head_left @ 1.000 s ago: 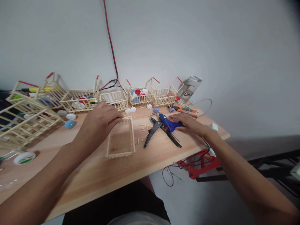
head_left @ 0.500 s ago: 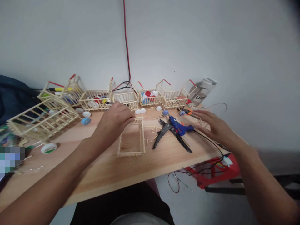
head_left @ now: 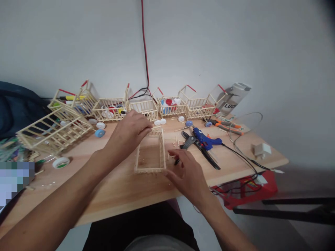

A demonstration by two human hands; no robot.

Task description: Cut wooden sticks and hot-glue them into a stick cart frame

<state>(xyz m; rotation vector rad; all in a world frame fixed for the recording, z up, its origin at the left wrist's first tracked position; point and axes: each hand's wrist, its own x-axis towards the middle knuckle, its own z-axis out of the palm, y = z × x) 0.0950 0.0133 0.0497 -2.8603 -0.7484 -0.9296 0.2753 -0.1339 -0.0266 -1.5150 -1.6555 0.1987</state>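
A small rectangular frame of thin wooden sticks [head_left: 150,153] lies flat on the wooden table [head_left: 123,188]. My left hand [head_left: 128,134] is curled over its far left corner, fingertips pinched on the far rail. My right hand [head_left: 187,174] hovers just right of the frame's near corner, fingers spread and holding nothing. A blue glue gun [head_left: 206,139] lies to the right on black pliers [head_left: 195,146], with its cable trailing off the table edge.
Several stick-built cart baskets [head_left: 146,108] holding bottle caps line the wall; a larger one [head_left: 52,130] lies tipped at the left. Loose caps, stick offcuts, orange-handled cutters [head_left: 226,125], a tape roll [head_left: 60,162] and a white plug [head_left: 261,150] lie about. A red stool [head_left: 248,190] stands below.
My right hand left the glue gun, swung out to the right, then came in beside the frame's near right corner. My left hand has stayed on the frame. The view shifted left.
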